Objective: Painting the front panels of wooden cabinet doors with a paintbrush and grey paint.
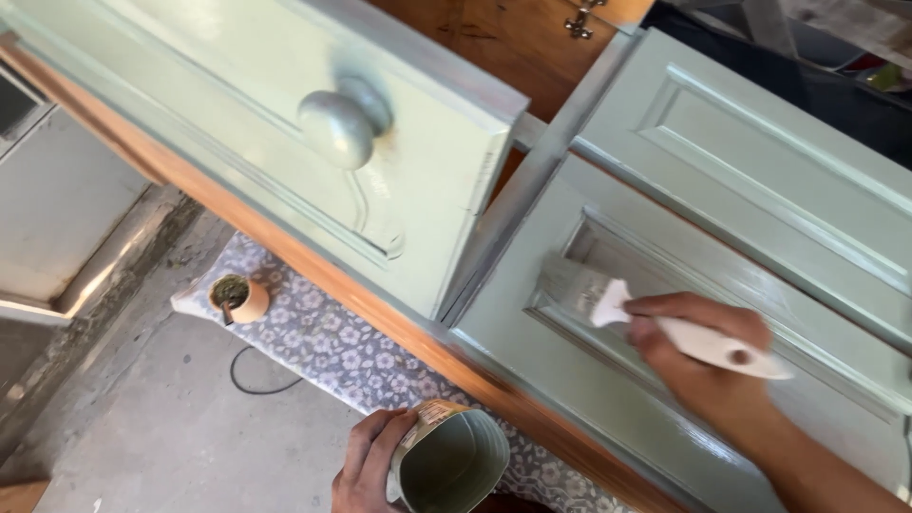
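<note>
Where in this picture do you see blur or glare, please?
In the head view, the paintbrush and right hand are smeared by motion blur; wet paint on the cabinet door shows pale glare; the left hand holding the paint can stays sharper, in softer shade.
</note>
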